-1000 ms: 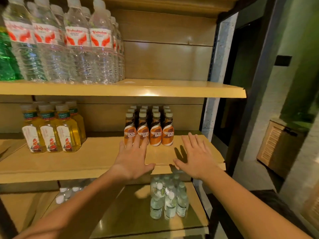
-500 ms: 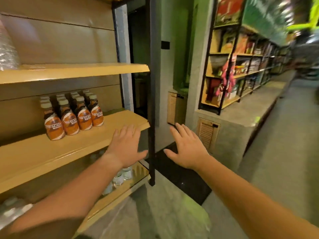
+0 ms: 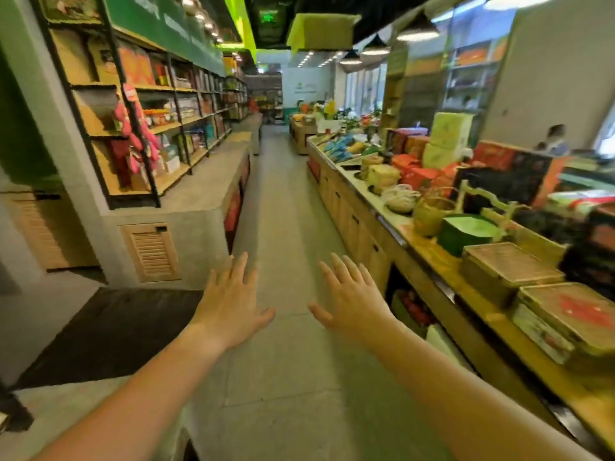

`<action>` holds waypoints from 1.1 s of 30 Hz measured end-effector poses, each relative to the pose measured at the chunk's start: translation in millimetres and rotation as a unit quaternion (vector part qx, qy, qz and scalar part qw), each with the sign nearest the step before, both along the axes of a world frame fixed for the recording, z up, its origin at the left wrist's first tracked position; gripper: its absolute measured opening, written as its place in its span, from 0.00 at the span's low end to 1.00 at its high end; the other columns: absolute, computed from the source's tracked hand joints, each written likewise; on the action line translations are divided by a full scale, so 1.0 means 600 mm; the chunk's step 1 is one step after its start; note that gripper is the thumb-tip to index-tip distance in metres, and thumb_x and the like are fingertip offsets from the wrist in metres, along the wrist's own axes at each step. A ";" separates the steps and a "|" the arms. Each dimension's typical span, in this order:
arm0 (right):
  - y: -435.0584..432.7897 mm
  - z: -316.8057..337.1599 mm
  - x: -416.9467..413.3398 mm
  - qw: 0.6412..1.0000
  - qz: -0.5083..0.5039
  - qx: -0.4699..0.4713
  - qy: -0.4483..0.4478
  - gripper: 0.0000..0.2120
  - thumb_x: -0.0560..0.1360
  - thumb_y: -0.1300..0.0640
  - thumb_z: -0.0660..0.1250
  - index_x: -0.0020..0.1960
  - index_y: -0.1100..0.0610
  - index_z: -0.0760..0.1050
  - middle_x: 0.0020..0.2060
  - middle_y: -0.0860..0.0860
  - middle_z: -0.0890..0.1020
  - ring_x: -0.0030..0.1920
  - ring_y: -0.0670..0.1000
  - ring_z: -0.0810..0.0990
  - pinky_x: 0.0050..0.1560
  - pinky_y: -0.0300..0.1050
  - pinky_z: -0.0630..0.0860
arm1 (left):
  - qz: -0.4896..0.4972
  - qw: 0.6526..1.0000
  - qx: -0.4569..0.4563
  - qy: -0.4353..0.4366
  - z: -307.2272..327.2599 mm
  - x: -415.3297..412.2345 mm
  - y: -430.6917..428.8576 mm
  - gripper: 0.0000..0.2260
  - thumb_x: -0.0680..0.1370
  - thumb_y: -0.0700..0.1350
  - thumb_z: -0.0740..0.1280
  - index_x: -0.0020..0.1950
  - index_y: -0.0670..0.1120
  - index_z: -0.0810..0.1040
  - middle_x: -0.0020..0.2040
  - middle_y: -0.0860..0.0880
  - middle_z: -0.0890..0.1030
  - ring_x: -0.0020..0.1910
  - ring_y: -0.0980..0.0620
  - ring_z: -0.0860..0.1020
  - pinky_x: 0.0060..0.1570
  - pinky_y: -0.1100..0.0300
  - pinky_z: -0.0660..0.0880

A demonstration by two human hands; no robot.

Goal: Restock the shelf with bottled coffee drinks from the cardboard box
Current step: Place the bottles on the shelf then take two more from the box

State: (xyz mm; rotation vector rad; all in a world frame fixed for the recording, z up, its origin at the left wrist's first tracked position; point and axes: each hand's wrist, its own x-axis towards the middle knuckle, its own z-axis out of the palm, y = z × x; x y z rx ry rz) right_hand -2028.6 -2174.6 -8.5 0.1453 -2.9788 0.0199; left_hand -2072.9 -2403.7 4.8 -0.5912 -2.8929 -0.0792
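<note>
My left hand [image 3: 229, 302] and my right hand [image 3: 352, 296] are stretched out in front of me over a shop aisle, palms down, fingers straight and spread. Neither hand holds or touches anything. No coffee bottles, drinks shelf or cardboard box appear in this view.
A grey tiled aisle [image 3: 286, 201] runs straight ahead. A long wooden counter [image 3: 429, 261] on the right carries baskets, tins and boxed goods. On the left stand a concrete ledge [image 3: 199, 201] with product shelves [image 3: 166, 128] above it and a dark floor mat [image 3: 109, 331].
The view has swung right, away from the shelf with the coffee bottles, and now looks down the aisle. Both hands stay open and held out, holding nothing.
</note>
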 end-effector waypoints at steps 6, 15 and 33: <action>0.271 -0.004 0.237 0.986 -0.165 -0.016 -0.021 0.40 0.78 0.29 0.50 0.82 0.47 0.41 0.82 0.53 0.43 0.81 0.59 0.41 0.79 0.62 0.44 | -0.137 0.990 -0.002 0.021 -0.016 0.134 0.317 0.43 0.76 0.68 0.60 0.82 0.46 0.47 0.81 0.41 0.50 0.79 0.40 0.52 0.76 0.41 0.54; 0.597 -0.036 0.649 0.915 -0.402 -0.026 0.000 0.38 0.80 0.31 0.47 0.82 0.48 0.41 0.82 0.52 0.44 0.81 0.57 0.41 0.80 0.60 0.43 | -0.387 0.921 -0.032 0.009 -0.035 0.412 0.771 0.42 0.78 0.68 0.57 0.82 0.48 0.44 0.82 0.43 0.47 0.81 0.42 0.46 0.78 0.40 0.50; 0.927 -0.073 1.370 0.658 -0.749 -0.067 0.024 0.38 0.80 0.34 0.52 0.82 0.51 0.44 0.82 0.55 0.47 0.81 0.56 0.44 0.79 0.57 0.46 | -0.726 0.688 -0.016 -0.016 -0.080 1.087 1.399 0.42 0.78 0.67 0.59 0.82 0.47 0.43 0.82 0.43 0.47 0.81 0.42 0.47 0.78 0.44 0.51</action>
